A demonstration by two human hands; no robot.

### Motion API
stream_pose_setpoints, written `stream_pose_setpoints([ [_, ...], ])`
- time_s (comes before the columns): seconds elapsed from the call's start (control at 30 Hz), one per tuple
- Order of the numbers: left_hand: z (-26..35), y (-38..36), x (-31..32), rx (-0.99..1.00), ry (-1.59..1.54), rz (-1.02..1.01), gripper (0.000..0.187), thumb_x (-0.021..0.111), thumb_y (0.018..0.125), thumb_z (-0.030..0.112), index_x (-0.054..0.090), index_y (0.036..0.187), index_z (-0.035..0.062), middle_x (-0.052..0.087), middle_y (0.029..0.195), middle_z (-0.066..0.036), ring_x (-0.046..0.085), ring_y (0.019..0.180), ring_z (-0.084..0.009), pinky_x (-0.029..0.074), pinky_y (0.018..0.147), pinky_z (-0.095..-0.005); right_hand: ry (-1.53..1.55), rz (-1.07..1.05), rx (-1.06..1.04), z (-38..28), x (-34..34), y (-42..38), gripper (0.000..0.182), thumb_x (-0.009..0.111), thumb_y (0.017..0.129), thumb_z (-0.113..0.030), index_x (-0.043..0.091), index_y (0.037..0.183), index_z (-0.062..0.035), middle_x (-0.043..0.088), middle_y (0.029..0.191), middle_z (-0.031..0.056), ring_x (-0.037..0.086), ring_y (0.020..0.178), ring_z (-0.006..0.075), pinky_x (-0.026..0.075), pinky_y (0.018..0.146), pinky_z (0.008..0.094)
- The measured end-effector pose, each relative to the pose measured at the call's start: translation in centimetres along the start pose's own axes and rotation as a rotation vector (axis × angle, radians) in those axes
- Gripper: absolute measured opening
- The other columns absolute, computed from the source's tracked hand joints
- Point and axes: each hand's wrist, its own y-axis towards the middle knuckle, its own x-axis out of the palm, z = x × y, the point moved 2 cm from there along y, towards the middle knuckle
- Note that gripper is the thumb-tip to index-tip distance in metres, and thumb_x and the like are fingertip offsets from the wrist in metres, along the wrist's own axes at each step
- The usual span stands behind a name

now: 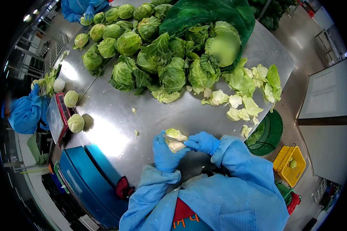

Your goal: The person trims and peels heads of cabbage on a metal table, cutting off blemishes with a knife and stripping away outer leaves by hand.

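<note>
A pale, trimmed cabbage [176, 143] rests in my left hand [165, 154], whose blue-gloved fingers wrap round its left and lower sides. My right hand [202, 143], gloved too, is closed on the handle of a knife [174, 138]. The blade lies across the cabbage, its tip towards my left fingers. Beyond my hands, many green cabbages [173, 73] are heaped on the metal table [115, 123], some under a green mesh bag [208, 15]. Loose leaves [241, 106] lie to the right of the heap.
Two trimmed cabbages [76, 123] sit beside a red-edged scale [58, 115] at left. Blue bins [90, 184] stand front left. A green basket [272, 133] and yellow crate [283, 163] are at right. Co-workers in blue are at the left [27, 113] and top left [75, 9].
</note>
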Motion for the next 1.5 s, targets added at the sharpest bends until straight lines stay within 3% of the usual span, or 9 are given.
stream_pose_setpoints([
  [0.27,0.5,0.8,0.0,-0.084,0.094,-0.009,0.093,0.094,0.058,0.028,0.039,0.125,-0.0068,0.054,0.116,-0.018,0.06,0.103,-0.0266,0.051,0.088,-0.0371,0.047,0.033,0.281,-1.9,0.2,0.5,0.05,0.048,0.096,-0.055,0.066,0.081,-0.0109,0.064,0.065,0.0078,0.063,0.057,0.0213,0.051,0.06,0.0338],
  [0.37,0.9,0.9,-0.3,-0.102,0.081,0.013,0.085,0.093,0.059,0.026,0.045,0.12,-0.0059,0.057,0.112,-0.017,0.061,0.1,-0.0259,0.052,0.088,-0.0365,-0.202,0.119,0.173,-2.1,0.3,0.5,0.054,0.046,0.094,-0.059,0.07,0.086,-0.0118,0.066,0.074,0.0162,0.064,0.067,0.0345,0.051,0.067,0.0438],
  [0.57,0.2,1.0,0.1,-0.049,0.095,0.049,0.073,0.092,0.058,0.025,0.053,0.114,-0.003,0.059,0.106,-0.015,0.062,0.096,-0.0256,0.051,0.087,-0.0374,-0.294,0.263,0.101,-1.7,1.4,0.4,0.05,0.046,0.095,-0.056,0.065,0.08,-0.0124,0.065,0.076,0.015,0.063,0.07,0.0372,0.048,0.067,0.0478],
  [0.73,-0.6,0.3,0.5,-0.096,0.109,0.041,0.104,0.09,0.055,0.044,0.043,0.135,-0.0026,0.047,0.128,-0.025,0.052,0.111,-0.0409,0.046,0.092,-0.0492,-0.257,0.446,0.029,-0.7,2.5,-0.2,0.047,0.048,0.096,-0.054,0.062,0.081,-0.0116,0.062,0.074,0.0155,0.062,0.071,0.0374,0.049,0.065,0.045],
  [0.87,1.1,0.2,-0.3,-0.108,0.108,0.026,0.105,0.091,0.054,0.041,0.041,0.136,-0.0038,0.048,0.125,-0.025,0.053,0.111,-0.0396,0.046,0.093,-0.048,-0.048,0.414,0.102,-0.3,2.5,-0.7,0.047,0.052,0.094,-0.054,0.061,0.081,-0.0101,0.061,0.073,0.0149,0.061,0.07,0.0369,0.049,0.065,0.0431],
  [1.07,1.5,-0.1,-0.7,-0.046,0.182,0.073,0.105,0.092,0.052,0.035,0.041,0.134,-0.006,0.049,0.123,-0.025,0.054,0.11,-0.039,0.047,0.093,-0.0455,0.15,0.606,-0.131,-3.2,0.8,0.6,0.051,0.07,0.085,-0.046,0.065,0.115,-0.0059,0.066,0.086,0.0155,0.065,0.081,0.0292,0.051,0.078,0.0372],
  [1.17,1.4,-0.2,-0.4,-0.032,0.196,0.086,0.105,0.092,0.052,0.037,0.041,0.134,-0.0057,0.048,0.123,-0.025,0.053,0.11,-0.0399,0.046,0.095,-0.0465,0.015,0.182,-0.038,-2.9,-0.7,1.7,0.065,0.077,0.082,-0.034,0.053,0.137,-0.0093,0.063,0.101,0.0117,0.061,0.097,0.0181,0.048,0.09,0.0327],
  [1.27,1.3,-0.7,-0.3,-0.01,0.175,0.104,0.103,0.092,0.053,0.037,0.043,0.132,-0.0057,0.048,0.123,-0.025,0.053,0.111,-0.0397,0.045,0.095,-0.047,0.097,0.058,0.023,-3.5,-1.5,2.4,0.062,0.074,0.084,-0.032,0.052,0.137,-0.0094,0.063,0.107,0.0115,0.06,0.102,0.0179,0.046,0.095,0.0323],
  [1.5,2.5,1.1,-1.8,0.082,0.369,-0.026,0.066,0.081,0.066,0.042,0.053,0.11,0.0026,0.059,0.1,-0.02,0.06,0.09,-0.0388,0.049,0.073,-0.0468,-0.337,0.15,-0.234,-4.8,0.4,1.7,0.058,0.065,0.086,-0.038,0.05,0.138,-0.0179,0.059,0.097,0.0105,0.062,0.077,0.0312,0.052,0.07,0.0398],
])
